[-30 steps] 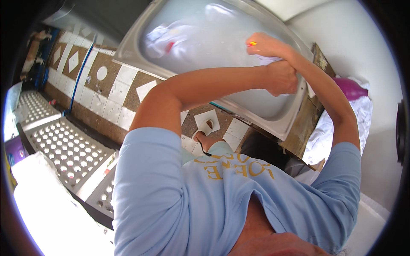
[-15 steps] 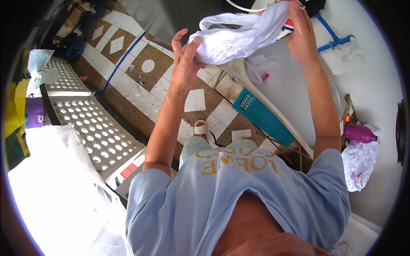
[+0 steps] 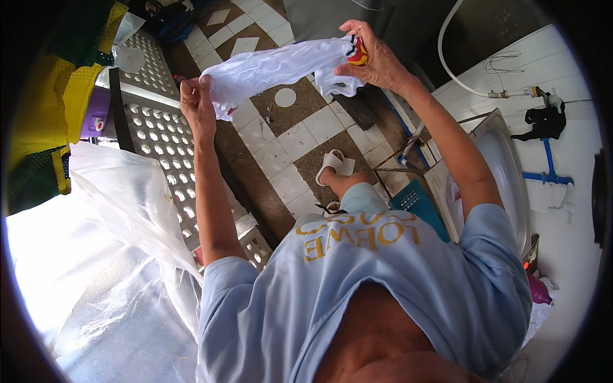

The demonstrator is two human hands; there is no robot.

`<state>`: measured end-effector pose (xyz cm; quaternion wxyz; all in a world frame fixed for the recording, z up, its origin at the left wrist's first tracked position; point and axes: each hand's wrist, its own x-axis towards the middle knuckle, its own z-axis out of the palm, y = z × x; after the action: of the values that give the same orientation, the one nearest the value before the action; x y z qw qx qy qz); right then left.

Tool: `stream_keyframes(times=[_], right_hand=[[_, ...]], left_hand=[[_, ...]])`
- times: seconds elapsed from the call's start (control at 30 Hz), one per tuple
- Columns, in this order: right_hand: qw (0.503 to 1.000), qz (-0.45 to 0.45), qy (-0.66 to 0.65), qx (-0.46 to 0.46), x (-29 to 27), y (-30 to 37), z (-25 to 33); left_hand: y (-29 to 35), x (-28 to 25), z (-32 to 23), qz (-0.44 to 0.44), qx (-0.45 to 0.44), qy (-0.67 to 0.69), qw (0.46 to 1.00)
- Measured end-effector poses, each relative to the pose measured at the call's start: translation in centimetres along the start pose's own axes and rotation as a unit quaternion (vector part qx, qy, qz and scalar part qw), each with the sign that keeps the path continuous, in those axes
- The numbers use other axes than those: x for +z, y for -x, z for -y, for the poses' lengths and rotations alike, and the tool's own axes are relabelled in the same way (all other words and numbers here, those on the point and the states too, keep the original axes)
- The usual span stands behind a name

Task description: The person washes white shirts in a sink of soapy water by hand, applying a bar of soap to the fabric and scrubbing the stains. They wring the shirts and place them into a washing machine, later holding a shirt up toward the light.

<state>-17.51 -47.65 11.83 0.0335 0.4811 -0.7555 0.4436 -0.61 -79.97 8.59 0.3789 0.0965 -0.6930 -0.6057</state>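
A white garment (image 3: 274,67) is stretched sideways between my raised hands. My left hand (image 3: 198,105) pinches its left end, where a small red mark shows near the hanging edge. At the other end my right hand (image 3: 382,62) is curled round a part with red, yellow and dark blue colours, thumb below and fingers above. A loose fold of the white cloth droops beneath the right thumb. Both hands are closed on the fabric, well above the tiled floor (image 3: 300,140).
A sink basin (image 3: 498,172) stands to the right, with a teal plastic basket (image 3: 418,207) beside it. Blue pipe (image 3: 548,166) and a white hose (image 3: 447,57) run along the wall. At left are perforated grey panels (image 3: 163,137), clear plastic sheeting (image 3: 128,191) and a purple container (image 3: 97,112).
My body has turned left, away from the basin. The garment has swung left with both hands and is now drawn out longer and flatter, my hands farther apart.
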Motion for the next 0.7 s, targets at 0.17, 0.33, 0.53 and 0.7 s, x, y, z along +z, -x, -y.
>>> stream_keyframes(times=[0.17, 0.33, 0.53, 0.7], right_hand=[[0.973, 0.179, -0.070, 0.130, 5.2, -4.2, -6.2], [0.965, 0.094, -0.211, 0.124, 6.2, -12.0, -8.3], [0.995, 0.029, -0.008, 0.094, 16.3, -18.1, -13.1], [0.960, 0.089, -0.201, 0.175, 20.1, -25.4, -16.0]], left_hand=[[-7.8, -4.9, 1.7, -0.031, 0.074, -0.173, 0.982], [-15.3, -7.8, -1.2, -0.018, 0.057, -0.220, 0.974], [-18.2, -9.1, 7.0, 0.041, 0.062, -0.505, 0.860], [-23.6, -14.7, 11.7, -0.067, -0.006, -0.443, 0.894]])
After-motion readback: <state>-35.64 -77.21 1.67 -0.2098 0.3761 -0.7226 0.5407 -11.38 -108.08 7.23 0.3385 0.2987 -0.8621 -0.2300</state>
